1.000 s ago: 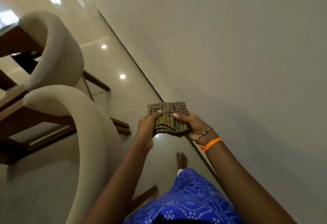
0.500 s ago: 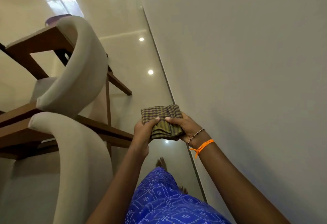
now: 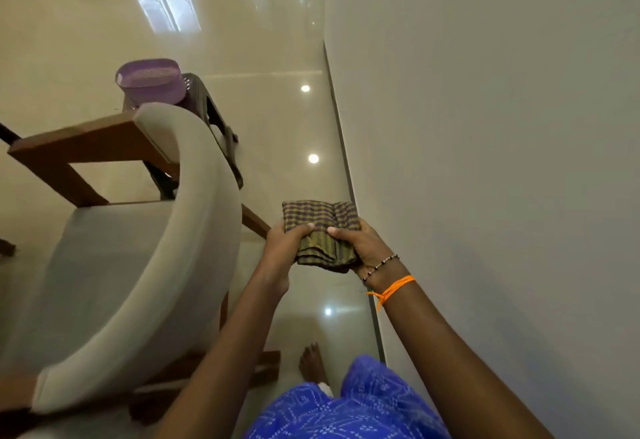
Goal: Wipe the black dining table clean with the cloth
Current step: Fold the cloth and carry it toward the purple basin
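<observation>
A folded cloth (image 3: 320,227) with brown and purple checks is held in front of me above the glossy floor. My left hand (image 3: 282,248) grips its left side with the thumb on top. My right hand (image 3: 360,246) grips its right side, thumb pressed on the fabric, with a bead bracelet and an orange thread at the wrist. The black dining table is not in view.
A cream upholstered chair (image 3: 145,265) with a wooden frame stands close on my left. Beyond it a purple basket (image 3: 150,81) sits on a dark stool (image 3: 214,126). A plain wall (image 3: 485,126) runs along my right. My bare foot (image 3: 311,362) is on the shiny tiled floor.
The view has swung and I have moved forward along the wall; the nearer chair has left the frame and the purple basket has come into sight. Both hands still hold the cloth.
</observation>
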A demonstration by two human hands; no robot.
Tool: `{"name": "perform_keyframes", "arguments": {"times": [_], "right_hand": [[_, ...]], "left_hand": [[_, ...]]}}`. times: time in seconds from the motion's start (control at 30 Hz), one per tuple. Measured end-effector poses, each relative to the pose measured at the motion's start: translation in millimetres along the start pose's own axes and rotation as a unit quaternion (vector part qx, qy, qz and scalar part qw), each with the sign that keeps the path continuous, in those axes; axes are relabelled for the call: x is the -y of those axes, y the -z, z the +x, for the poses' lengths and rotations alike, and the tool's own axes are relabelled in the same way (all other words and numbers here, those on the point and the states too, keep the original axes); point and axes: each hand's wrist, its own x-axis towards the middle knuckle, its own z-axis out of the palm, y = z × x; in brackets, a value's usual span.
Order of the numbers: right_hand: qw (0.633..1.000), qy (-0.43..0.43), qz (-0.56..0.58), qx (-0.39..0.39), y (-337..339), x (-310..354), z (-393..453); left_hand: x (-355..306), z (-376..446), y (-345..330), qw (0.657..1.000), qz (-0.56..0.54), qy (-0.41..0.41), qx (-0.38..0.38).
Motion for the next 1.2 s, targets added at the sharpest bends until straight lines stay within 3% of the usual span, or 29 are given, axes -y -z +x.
{"name": "perform_keyframes", "arguments": {"times": [0.67, 0.93, 1.2], "right_hand": [[0.987, -0.027, -0.151, 0.041, -139.9, 233.4, 414.4], [0.973, -0.039, -0.199, 0.106, -246.1, 297.7, 567.4], [0.965, -0.061, -0.223, 0.120, -393.4, 367.2, 719.1]], "left_hand": [[-211.4, 402.5, -22.0, 0.995, -0.018, 0.040, -0.091], [-288.0, 567.2, 34.6, 0.986, -0.078, 0.063, -0.136], [-408.1, 731.5, 113.6, 0.978, -0.102, 0.040, -0.176]]}}
